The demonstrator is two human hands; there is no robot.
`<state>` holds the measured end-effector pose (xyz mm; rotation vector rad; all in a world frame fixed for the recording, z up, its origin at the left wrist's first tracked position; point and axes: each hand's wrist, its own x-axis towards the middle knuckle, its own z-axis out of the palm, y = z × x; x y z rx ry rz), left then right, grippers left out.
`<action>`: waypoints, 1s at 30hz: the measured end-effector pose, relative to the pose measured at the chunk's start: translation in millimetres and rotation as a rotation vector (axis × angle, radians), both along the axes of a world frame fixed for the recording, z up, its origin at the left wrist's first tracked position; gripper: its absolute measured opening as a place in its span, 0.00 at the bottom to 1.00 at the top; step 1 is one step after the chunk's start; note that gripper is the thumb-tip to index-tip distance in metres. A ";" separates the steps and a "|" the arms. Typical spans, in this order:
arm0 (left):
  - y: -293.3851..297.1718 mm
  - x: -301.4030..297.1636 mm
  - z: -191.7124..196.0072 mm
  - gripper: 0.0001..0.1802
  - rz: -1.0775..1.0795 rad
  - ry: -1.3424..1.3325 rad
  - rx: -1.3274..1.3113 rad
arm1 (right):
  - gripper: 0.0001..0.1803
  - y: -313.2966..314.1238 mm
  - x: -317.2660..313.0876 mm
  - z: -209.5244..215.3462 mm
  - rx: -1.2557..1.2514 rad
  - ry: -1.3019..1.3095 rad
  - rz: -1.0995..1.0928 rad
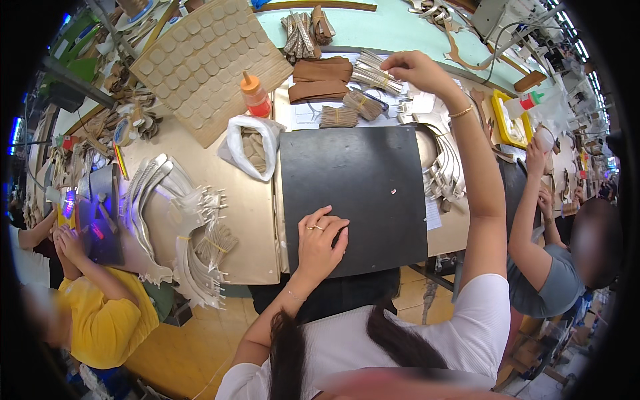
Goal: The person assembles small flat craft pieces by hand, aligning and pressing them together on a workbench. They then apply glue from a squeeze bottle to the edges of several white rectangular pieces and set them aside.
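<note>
My left hand (pixel 321 241) rests on the near left part of a black square work mat (pixel 353 177), its fingers apart and loosely bent, holding nothing I can see. A tiny pale scrap (pixel 393 192) lies on the mat to its right. My right arm is stretched far forward. My right hand (pixel 419 72), fingers bent downward and apart, hovers over or touches a banded bundle of pale strips (pixel 375 72); contact is not plain. Beside that bundle lie brown leather strips (pixel 321 80) and smaller beige bundles (pixel 339 117).
Left of the mat stand a white bag of beige pieces (pixel 248 148), an orange-capped bottle (pixel 255 97) and a board of rounded pieces (pixel 210 63). Pale straps (pixel 190 213) overhang the left table edge; more curved straps (pixel 445 157) lie right. Co-workers sit on both sides.
</note>
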<state>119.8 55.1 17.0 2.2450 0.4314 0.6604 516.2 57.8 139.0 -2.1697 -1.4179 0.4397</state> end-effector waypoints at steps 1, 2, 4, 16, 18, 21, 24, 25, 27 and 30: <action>-0.2 0.1 0.0 0.07 0.002 0.002 0.000 | 0.13 -7.4 10.7 2.3 0.033 -0.003 -0.035; -0.3 0.4 0.1 0.07 0.004 0.008 -0.005 | 0.14 -14.8 23.8 5.7 0.014 -0.030 -0.080; -0.1 0.8 0.0 0.07 0.005 0.008 0.013 | 0.14 -27.0 50.7 6.4 -0.001 -0.055 -0.193; -0.7 1.5 0.8 0.06 0.006 0.058 0.009 | 0.11 -26.6 133.1 -74.0 -0.045 -0.084 -0.570; -0.7 1.7 1.4 0.06 0.007 0.065 0.003 | 0.13 -25.8 135.6 -81.5 -0.045 -0.191 -0.587; -0.8 1.9 2.3 0.06 0.003 0.062 0.015 | 0.16 -28.2 140.1 -88.5 -0.032 -0.303 -0.535; -0.7 2.3 2.8 0.06 0.003 0.064 0.014 | 0.15 -30.8 148.0 -89.9 -0.062 -0.218 -0.531; -0.6 2.3 2.8 0.06 0.003 0.065 0.014 | 0.14 -32.0 150.0 -90.6 -0.068 -0.243 -0.532; -0.7 2.4 2.7 0.06 0.004 0.065 0.015 | 0.14 -34.3 153.1 -91.9 -0.075 -0.297 -0.513; -0.9 2.4 2.2 0.06 0.009 0.053 0.009 | 0.15 -35.3 152.6 -95.2 0.010 -0.160 -0.610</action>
